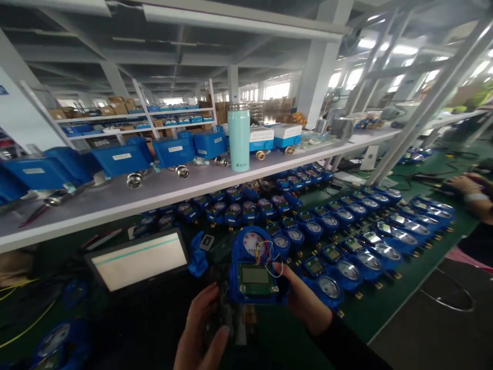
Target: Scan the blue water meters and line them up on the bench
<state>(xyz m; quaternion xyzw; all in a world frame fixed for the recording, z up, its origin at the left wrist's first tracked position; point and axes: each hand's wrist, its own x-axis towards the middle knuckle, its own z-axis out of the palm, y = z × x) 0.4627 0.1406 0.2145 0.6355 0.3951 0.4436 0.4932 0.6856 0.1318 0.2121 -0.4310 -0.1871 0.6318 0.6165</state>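
Observation:
My right hand (304, 303) grips a blue water meter (256, 267) by its right side, low in the middle of the view. The meter has a round dial on top, a green circuit board with a small screen below, and loose coloured wires. My left hand (202, 334) is closed round a dark handheld device (225, 313) held just left of and under the meter. Both hands are over the green mat (370, 313) on the bench.
Rows of blue meters (346, 236) cover the mat to the right. A lit tablet screen (140, 259) lies at left. The shelf (173, 187) above carries blue boxed units and a teal bottle (239, 136). Another person's hand (468, 187) works at far right.

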